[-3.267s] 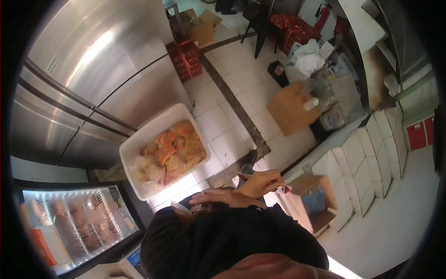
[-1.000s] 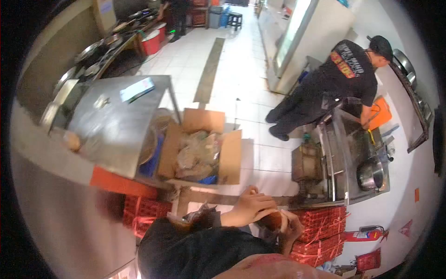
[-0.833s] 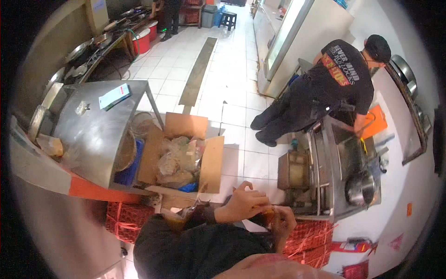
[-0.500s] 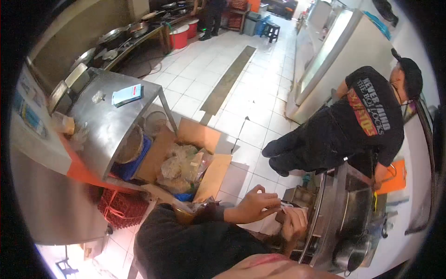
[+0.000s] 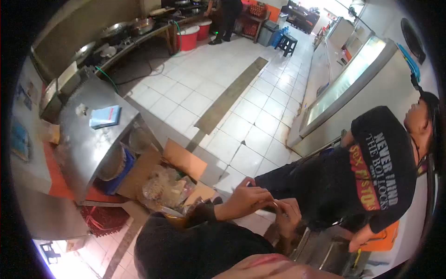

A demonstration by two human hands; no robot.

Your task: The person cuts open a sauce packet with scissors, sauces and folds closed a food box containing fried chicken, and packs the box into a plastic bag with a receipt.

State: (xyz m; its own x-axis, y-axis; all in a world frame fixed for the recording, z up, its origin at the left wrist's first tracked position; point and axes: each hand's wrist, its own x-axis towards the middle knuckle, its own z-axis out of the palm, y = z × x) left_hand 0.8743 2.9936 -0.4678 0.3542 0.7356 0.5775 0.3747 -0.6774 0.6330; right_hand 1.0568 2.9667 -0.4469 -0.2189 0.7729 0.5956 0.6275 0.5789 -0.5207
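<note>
The left bare hand (image 5: 245, 201) and right bare hand (image 5: 289, 216) meet with fingertips pinched on a small, thin, pale item (image 5: 276, 203) between them, too blurred to identify. A clear-and-yellow plastic packet (image 5: 175, 216) rests by the dark-sleeved left arm (image 5: 197, 219), near an open brown cardboard box (image 5: 186, 160).

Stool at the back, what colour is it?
The stool is black, best seen in the head view.

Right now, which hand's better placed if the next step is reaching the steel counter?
Right, I'd say. The right hand is nearer the steel counter than the left hand. A bag also looks tucked against the left sleeve, which may hamper that side.
</note>
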